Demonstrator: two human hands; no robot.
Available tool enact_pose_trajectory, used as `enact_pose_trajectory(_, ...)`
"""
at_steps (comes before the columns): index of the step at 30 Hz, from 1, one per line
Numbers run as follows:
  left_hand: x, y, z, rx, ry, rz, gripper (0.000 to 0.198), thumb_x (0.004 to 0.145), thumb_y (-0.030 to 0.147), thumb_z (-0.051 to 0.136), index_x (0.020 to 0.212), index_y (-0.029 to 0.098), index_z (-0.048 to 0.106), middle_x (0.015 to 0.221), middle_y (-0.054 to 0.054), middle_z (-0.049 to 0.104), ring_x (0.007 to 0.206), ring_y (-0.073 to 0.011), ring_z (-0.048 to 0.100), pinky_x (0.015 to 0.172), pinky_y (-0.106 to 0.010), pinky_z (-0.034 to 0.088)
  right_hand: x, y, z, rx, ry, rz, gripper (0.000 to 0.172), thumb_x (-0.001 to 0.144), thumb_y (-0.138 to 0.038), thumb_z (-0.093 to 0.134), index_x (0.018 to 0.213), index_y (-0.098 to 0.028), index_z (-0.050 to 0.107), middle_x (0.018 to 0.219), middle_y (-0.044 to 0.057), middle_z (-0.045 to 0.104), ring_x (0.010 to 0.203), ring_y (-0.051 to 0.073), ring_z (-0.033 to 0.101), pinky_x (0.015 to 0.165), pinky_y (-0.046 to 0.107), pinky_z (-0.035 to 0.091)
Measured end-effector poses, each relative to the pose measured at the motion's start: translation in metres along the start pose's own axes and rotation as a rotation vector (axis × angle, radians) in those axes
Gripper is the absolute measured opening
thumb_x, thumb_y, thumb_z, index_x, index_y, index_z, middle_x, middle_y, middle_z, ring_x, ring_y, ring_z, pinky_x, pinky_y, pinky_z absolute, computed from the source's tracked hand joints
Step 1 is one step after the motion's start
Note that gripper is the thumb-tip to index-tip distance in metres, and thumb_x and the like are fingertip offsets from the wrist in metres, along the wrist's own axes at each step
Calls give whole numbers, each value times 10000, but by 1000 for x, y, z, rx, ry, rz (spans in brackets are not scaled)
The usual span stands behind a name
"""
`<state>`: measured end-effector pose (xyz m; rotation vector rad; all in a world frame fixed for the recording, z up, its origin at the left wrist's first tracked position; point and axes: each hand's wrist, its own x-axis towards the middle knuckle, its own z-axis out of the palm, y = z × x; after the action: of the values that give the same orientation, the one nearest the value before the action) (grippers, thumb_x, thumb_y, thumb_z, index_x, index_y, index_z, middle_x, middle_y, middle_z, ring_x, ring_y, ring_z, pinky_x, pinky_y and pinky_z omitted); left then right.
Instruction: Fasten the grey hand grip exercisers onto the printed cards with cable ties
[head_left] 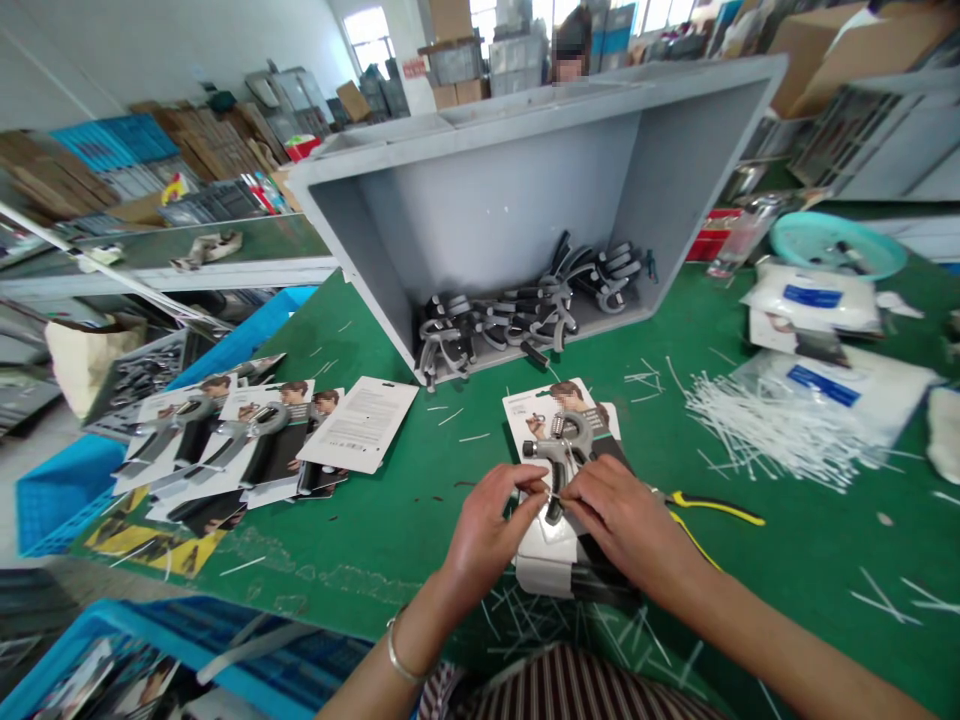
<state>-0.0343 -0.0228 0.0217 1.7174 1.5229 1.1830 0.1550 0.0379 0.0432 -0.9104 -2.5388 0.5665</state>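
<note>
In front of me a grey and black hand grip strengthener lies on a printed backing card, on top of a small stack of cards. My left hand pinches at a thin white cable tie by the grip's handle. From the other side my right hand closes its fingertips on the same tie, and the two hands nearly meet. Part of the grip is hidden behind my fingers. Beside my right wrist are yellow-handled cutting pliers, their jaws covered by my hand.
A grey crate lies on its side with several hand grips inside. Carded grips pile up at left beside a loose card. At right sit a heap of cable ties, plastic bags and a turquoise plate.
</note>
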Motion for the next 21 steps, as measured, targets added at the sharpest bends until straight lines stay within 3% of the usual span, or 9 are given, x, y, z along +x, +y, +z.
enact_pose_trajectory(4,1,1,-1,47,-29,49,254,902,188,632,1154,214,606,959,-24,698,915,-159,653,863,-303,496,0,0,0,-4,5,-16,138,965,-195,525,849,-185,601,859,68,613,857,243,516,768,380,452)
enact_pose_trajectory(10,5,10,-8,235,-129,242,243,945,181,563,1187,198,572,1028,-56,702,941,-180,634,884,-336,498,0,-1,-1,6,10,-86,183,984,-194,488,835,-172,591,844,68,609,826,230,515,782,383,447)
enact_pose_trajectory(14,8,17,-15,293,-186,242,253,960,193,535,1213,198,542,1015,-47,696,920,-174,636,852,-319,519,1,0,-2,31,-11,-72,173,982,-201,496,842,-168,592,853,71,618,848,236,523,793,386,451)
enact_pose_trajectory(21,13,36,-15,601,-297,276,193,934,97,474,1108,132,549,974,-93,643,895,-244,577,849,-426,510,3,-4,0,60,5,-5,127,971,-274,539,931,-185,620,913,61,647,892,243,536,809,390,443)
